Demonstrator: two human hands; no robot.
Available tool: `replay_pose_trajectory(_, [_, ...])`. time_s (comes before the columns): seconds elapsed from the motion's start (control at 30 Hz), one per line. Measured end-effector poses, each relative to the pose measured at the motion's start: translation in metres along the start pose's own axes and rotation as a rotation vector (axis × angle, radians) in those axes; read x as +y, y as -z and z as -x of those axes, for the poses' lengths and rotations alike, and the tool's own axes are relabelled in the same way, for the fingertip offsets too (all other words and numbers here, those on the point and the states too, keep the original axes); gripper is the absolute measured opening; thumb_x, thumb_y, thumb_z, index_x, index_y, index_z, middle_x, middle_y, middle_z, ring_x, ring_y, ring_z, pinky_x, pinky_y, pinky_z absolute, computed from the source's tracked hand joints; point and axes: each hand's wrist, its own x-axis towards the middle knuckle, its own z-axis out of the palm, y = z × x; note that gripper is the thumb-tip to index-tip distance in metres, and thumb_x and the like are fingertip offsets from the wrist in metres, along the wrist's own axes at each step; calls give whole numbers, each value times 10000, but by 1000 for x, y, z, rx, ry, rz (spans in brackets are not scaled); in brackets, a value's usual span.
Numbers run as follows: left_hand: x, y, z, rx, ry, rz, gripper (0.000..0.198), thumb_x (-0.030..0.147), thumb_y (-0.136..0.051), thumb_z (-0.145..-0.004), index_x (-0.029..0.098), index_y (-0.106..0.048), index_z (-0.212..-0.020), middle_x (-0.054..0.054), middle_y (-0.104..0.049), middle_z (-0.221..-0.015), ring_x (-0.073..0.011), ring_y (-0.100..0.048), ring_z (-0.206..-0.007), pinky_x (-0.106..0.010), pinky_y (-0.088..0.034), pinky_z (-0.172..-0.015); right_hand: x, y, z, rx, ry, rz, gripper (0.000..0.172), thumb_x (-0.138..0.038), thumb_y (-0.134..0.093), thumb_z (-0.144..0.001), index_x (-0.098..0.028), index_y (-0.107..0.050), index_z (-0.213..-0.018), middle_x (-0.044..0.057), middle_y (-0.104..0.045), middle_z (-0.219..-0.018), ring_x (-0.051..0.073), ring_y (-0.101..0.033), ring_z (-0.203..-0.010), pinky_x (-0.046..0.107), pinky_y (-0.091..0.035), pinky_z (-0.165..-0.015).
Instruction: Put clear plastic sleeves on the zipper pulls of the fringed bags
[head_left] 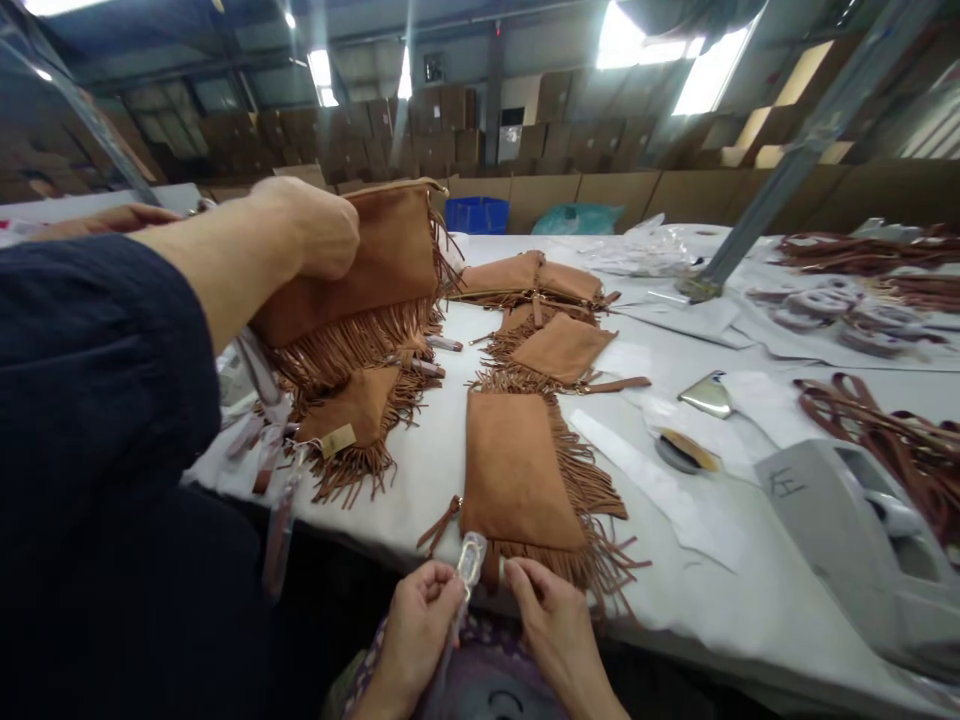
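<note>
My left hand (421, 625) is closed on a strap whose gold buckle (470, 562) is wrapped in clear plastic. Close to the table's front edge, my right hand (551, 622) pinches a small pale piece by a short brown tab; exactly what it grips is hard to make out. Just beyond both hands a tan fringed bag (517, 470) lies flat, fringe along its right and bottom sides. A thin leather zipper pull (441, 525) hangs from its lower left corner.
At left, a co-worker's arm (247, 250) holds up another fringed bag (375, 260). More fringed bags (566, 348) lie farther back. A grey tape dispenser (840, 540), brown straps (885, 440) and a metal post (795, 170) stand or lie to the right.
</note>
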Motion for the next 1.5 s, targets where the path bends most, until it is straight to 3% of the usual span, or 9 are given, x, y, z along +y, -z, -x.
replay_pose_trajectory(0.27, [-8, -8, 10, 20, -223, -291, 231, 376, -500, -865, 171, -554, -774, -30, -649, -670, -146, -616, -628, -217, -438, -587, 1, -32, 17, -236, -321, -623, 728, -462, -701, -678, -122, -418, -1257, -59, -550, -482, 69, -412, -305, 147, -245, -298])
replay_pose_trajectory(0.43, [-1, -12, 7, -10, -47, 195, 358, 455, -605, -801, 238, -347, -924, 72, -562, -528, -87, -469, -387, -167, -339, -400, -5, -34, 12, -228, -464, -1010, 686, -351, -773, -662, -195, -418, -1228, -106, -502, -489, 3, -284, -305, 106, -205, -313])
replay_pose_trajectory(0.67, [7, -15, 3, -370, 337, 648, 489, 423, -759, -678, 187, -412, -929, 76, -532, -506, -17, -366, -312, -125, -205, -348, -8, -19, 3, -498, -549, -1324, 242, -320, -729, -747, -161, -563, -824, -139, -366, -409, -35, -122, -299, 80, -114, -319])
replay_pose_trajectory(0.77, [-1, -15, 3, -373, 361, 678, 508, 442, -780, -647, 182, -409, -877, 67, -545, -525, -8, -369, -322, -118, -202, -348, -6, -19, 0, -597, -570, -1252, 343, -460, -632, -799, -122, -587, -765, -147, -265, -311, -11, -142, -257, 99, -127, -295])
replay_pose_trajectory(0.87, [-9, -16, 3, -342, 250, 571, 478, 493, -715, -702, 210, -347, -819, 52, -568, -533, -27, -392, -322, -125, -231, -348, -7, -12, -2, -557, -586, -990, 449, -572, -543, -805, -126, -587, -778, -79, -439, -353, 30, -324, -246, 123, -171, -279])
replay_pose_trajectory(1.03, [-1, -12, 5, -267, 35, 282, 405, 506, -586, -794, 245, -281, -851, 52, -596, -581, -61, -411, -348, -148, -252, -368, -1, 14, 2, -190, -403, -376, 553, -654, -498, -765, -140, -616, -932, 42, -677, -651, 77, -469, -278, 167, -236, -266])
replay_pose_trajectory(1.2, [23, 14, -4, -116, -292, -458, 162, 363, -532, -837, 203, -507, -836, -3, -596, -723, -160, -561, -683, -268, -429, -646, -2, 29, -2, 103, -36, -52, 466, -564, -519, -799, -147, -688, -920, 73, -690, -683, 170, -611, -513, 258, -468, -473])
replay_pose_trajectory(1.33, [26, 30, -28, 137, -512, -901, 282, 321, -554, -818, 190, -551, -1068, -80, -591, -1001, -253, -523, -976, -393, -416, -854, -6, 23, -17, 110, 226, 120, 306, -418, -517, -847, -175, -697, -901, 95, -702, -869, 223, -649, -789, 309, -499, -732])
replay_pose_trajectory(1.5, [16, 35, -42, 81, -541, -1132, 175, 216, -407, -889, 188, -566, -821, -62, -569, -891, -226, -546, -861, -359, -429, -779, 6, 16, -27, 32, 341, 190, 228, -320, -502, -862, -182, -684, -873, 81, -679, -856, 215, -635, -816, 307, -494, -738])
